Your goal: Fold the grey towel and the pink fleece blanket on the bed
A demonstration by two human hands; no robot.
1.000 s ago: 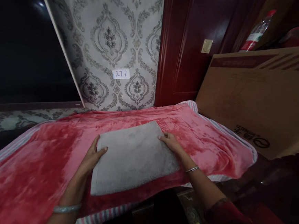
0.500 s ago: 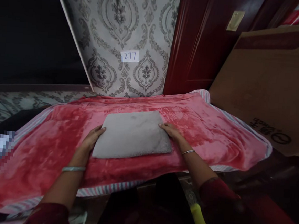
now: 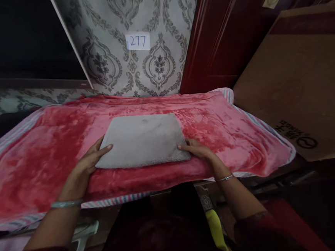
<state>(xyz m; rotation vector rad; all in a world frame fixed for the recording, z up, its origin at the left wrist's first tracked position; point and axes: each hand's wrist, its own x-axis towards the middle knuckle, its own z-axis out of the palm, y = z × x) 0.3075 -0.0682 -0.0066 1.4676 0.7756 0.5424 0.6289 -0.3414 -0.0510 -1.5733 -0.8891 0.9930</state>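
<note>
Pinching a folded gray plush cloth (image 3: pixel 145 141) by opposite sides: with the left hand (image 3: pixel 91 156) at the cloth's eight o'clock, laying the thumb over the top near the corner; with the right hand (image 3: pixel 199 147) at three o'clock, likewise setting the thumb on the upper face by the edge. Cannot tell the fingers' reach underneath. Holding it flat over the middle of a red-and-pink plush blanket (image 3: pixel 51 159) with striped trim (image 3: pixel 115 201); cannot tell between resting on it and hovering just above. Wearing a pale bangle (image 3: pixel 66 204) on the left wrist, a thin silvery bracelet (image 3: pixel 225 178) on the right. Around the cloth, clockwise: at ten, a flat-panel TV (image 3: pixel 33 26); at twelve, a card marked "277" (image 3: pixel 137 41) on damask-patterned wallpaper (image 3: pixel 130 76); at one, dark red paneled woodwork (image 3: pixel 214 40); between two and three, a large cardboard box (image 3: pixel 304 82).
</note>
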